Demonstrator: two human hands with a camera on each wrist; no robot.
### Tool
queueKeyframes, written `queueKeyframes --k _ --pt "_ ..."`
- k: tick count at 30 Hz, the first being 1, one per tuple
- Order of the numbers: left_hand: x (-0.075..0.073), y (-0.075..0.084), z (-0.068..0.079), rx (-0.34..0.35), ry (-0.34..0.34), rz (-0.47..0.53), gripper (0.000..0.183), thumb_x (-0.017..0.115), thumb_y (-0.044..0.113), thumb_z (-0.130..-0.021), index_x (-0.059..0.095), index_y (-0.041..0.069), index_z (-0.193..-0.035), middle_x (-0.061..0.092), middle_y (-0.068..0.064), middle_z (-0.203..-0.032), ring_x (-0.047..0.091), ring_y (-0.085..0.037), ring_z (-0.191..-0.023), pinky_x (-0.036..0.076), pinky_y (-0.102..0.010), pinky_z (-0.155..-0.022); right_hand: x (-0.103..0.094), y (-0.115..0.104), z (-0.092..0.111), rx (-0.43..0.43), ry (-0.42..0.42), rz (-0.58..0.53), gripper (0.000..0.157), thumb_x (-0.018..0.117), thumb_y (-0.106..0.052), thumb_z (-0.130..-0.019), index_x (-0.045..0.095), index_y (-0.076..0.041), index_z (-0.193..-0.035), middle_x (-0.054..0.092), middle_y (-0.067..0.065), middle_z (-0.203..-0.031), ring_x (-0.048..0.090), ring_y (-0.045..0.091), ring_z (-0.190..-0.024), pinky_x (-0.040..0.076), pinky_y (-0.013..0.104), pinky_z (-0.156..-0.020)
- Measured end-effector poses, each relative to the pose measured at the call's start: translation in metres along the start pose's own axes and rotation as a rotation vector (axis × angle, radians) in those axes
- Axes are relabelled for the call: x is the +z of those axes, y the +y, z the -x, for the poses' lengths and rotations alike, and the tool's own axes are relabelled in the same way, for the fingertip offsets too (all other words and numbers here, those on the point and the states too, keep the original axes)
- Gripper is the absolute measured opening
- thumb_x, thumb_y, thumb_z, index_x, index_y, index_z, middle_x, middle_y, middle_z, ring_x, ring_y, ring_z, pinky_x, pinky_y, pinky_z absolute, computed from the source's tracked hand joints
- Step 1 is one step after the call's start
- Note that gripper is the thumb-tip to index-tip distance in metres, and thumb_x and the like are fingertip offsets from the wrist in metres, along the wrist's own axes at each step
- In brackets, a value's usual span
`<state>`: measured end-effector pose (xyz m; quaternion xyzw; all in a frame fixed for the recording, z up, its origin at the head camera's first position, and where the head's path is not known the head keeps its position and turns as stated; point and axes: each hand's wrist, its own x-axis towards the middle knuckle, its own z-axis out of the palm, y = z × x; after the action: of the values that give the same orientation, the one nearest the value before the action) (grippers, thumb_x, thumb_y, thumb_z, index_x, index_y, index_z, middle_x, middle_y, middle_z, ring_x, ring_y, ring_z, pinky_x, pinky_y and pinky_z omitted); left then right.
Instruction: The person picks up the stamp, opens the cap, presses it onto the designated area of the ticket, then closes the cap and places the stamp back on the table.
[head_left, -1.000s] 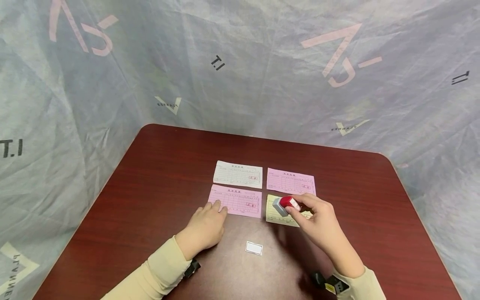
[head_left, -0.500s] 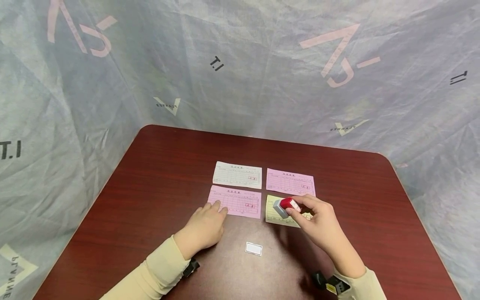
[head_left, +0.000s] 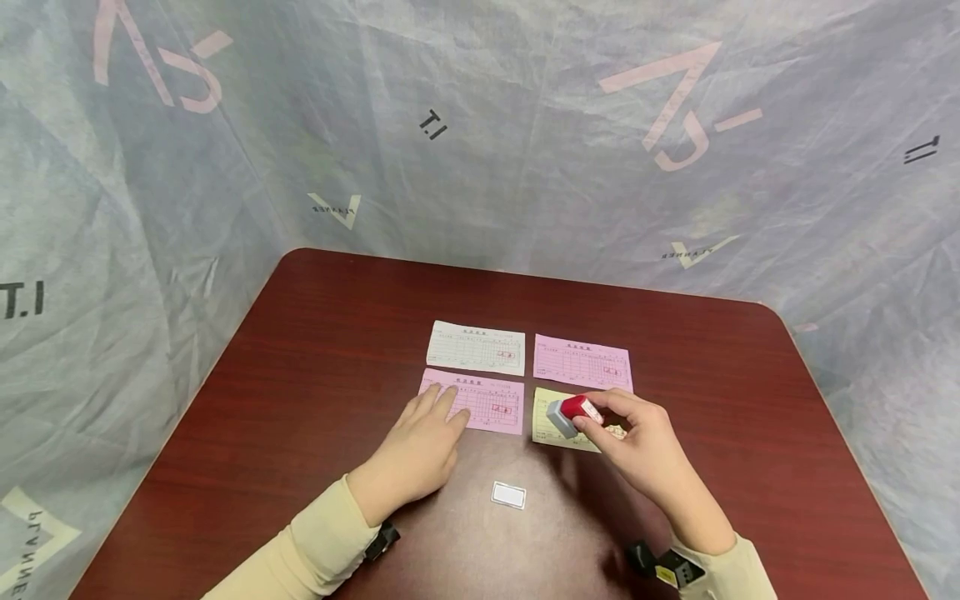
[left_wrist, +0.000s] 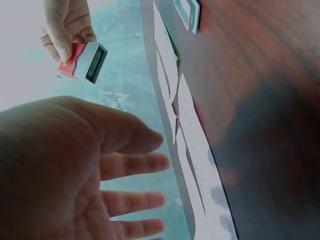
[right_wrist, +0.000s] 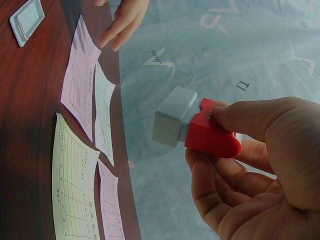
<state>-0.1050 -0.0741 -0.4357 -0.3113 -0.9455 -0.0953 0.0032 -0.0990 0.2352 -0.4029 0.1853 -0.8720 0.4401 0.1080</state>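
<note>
My right hand [head_left: 641,437] pinches a self-inking stamp [right_wrist: 210,127] by its red handle, between thumb and fingers. The stamp is held tilted above the yellow slip [head_left: 542,421], apart from it, with its dark printing face visible in the left wrist view. My left hand [head_left: 416,446] has its fingers spread over the nearer pink slip [head_left: 480,400]; whether the fingertips touch the paper I cannot tell. A red stamped mark shows on that pink slip, on the white slip [head_left: 472,346] and on the farther pink slip [head_left: 581,358]. The right part of the yellow slip is partly hidden.
A small white rectangular cap [head_left: 508,495] lies on the dark red table [head_left: 337,333], in front of the slips and between my forearms. A grey printed cloth [head_left: 487,167] hangs behind the table and on both sides.
My left hand has shifted slightly forward and right over the nearer pink slip, its fingers more spread. The right hand and the stamp have hardly moved.
</note>
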Motion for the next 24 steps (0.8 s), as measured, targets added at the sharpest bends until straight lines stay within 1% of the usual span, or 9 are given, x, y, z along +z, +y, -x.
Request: queueKeyframes --k 2,4,7,9,11,14,18,21,24 --pt "0.0 0.001 0.0 0.009 0.017 0.004 0.038 0.065 0.014 -0.09 0.067 0.002 -0.126 0.05 -0.027 -0.14 0.044 -0.046 -0.13 0.037 -0.057 -0.106 0.0 0.0 0.0 -0.005 0.001 -0.001 0.022 0.084 -0.002 -0.083 0.077 -0.013 -0.1 0.065 -0.011 -0.082 0.06 0.012 -0.07 0.05 0.02 -0.062" --pt "-0.001 0.003 0.0 0.027 0.046 0.006 0.035 0.065 0.012 -0.089 0.068 0.003 -0.122 0.054 -0.024 -0.134 0.049 -0.042 -0.123 0.041 -0.055 -0.102 0.0 0.0 0.001 -0.008 0.004 -0.001 0.022 0.084 -0.001 -0.083 0.077 -0.013 -0.1 0.065 -0.011 -0.082 0.06 0.012 -0.07 0.05 0.02 -0.062" --pt "-0.002 0.007 -0.001 0.071 0.107 0.025 0.025 0.066 0.009 -0.088 0.07 0.005 -0.112 0.058 -0.017 -0.115 0.052 -0.034 -0.104 0.046 -0.048 -0.089 -0.001 0.0 0.001 -0.007 0.004 -0.001 0.022 0.084 -0.001 -0.083 0.077 -0.013 -0.1 0.065 -0.011 -0.082 0.061 0.012 -0.07 0.05 0.02 -0.062" --pt "-0.004 0.011 -0.002 0.102 0.14 0.036 0.017 0.067 0.008 -0.087 0.07 0.007 -0.104 0.055 -0.01 -0.101 0.051 -0.028 -0.091 0.045 -0.042 -0.079 -0.001 0.0 0.002 -0.004 0.005 0.003 0.022 0.084 -0.001 -0.082 0.077 -0.013 -0.1 0.065 -0.011 -0.082 0.06 0.012 -0.07 0.05 0.02 -0.062" --pt "-0.005 0.016 -0.002 0.126 0.159 0.044 0.011 0.068 0.008 -0.087 0.07 0.008 -0.098 0.052 -0.005 -0.092 0.049 -0.024 -0.084 0.043 -0.038 -0.072 -0.001 0.0 0.002 -0.001 0.004 0.009 0.022 0.084 -0.001 -0.082 0.077 -0.013 -0.1 0.065 -0.012 -0.083 0.06 0.012 -0.07 0.05 0.02 -0.061" --pt "-0.007 0.023 0.0 0.154 0.153 0.038 0.007 0.069 0.01 -0.087 0.07 0.009 -0.094 0.051 -0.002 -0.085 0.051 -0.022 -0.079 0.043 -0.036 -0.068 -0.001 0.0 0.003 -0.002 0.006 0.019 0.022 0.084 -0.001 -0.082 0.077 -0.013 -0.1 0.064 -0.012 -0.082 0.06 0.012 -0.07 0.049 0.02 -0.06" --pt "-0.008 0.034 0.003 0.181 0.108 0.029 0.005 0.069 0.013 -0.089 0.069 0.009 -0.092 0.055 -0.001 -0.082 0.055 -0.022 -0.077 0.046 -0.037 -0.069 -0.002 0.0 0.003 -0.01 0.005 0.022 0.022 0.085 -0.001 -0.081 0.077 -0.013 -0.099 0.064 -0.012 -0.082 0.06 0.012 -0.069 0.049 0.02 -0.06" --pt "-0.007 0.04 0.005 0.182 0.079 0.024 0.006 0.068 0.016 -0.089 0.068 0.01 -0.088 0.055 0.0 -0.081 0.057 -0.022 -0.078 0.047 -0.037 -0.072 -0.002 0.0 0.003 -0.012 0.001 0.016 0.022 0.084 -0.001 -0.082 0.077 -0.013 -0.099 0.065 -0.011 -0.083 0.06 0.012 -0.07 0.05 0.02 -0.061" --pt "-0.005 0.045 0.005 0.169 0.066 0.017 0.008 0.069 0.018 -0.089 0.068 0.01 -0.087 0.054 0.001 -0.08 0.058 -0.021 -0.079 0.048 -0.037 -0.072 -0.001 0.001 0.004 -0.011 -0.005 0.006 0.022 0.084 -0.002 -0.083 0.077 -0.013 -0.1 0.066 -0.011 -0.085 0.061 0.012 -0.071 0.051 0.021 -0.062"
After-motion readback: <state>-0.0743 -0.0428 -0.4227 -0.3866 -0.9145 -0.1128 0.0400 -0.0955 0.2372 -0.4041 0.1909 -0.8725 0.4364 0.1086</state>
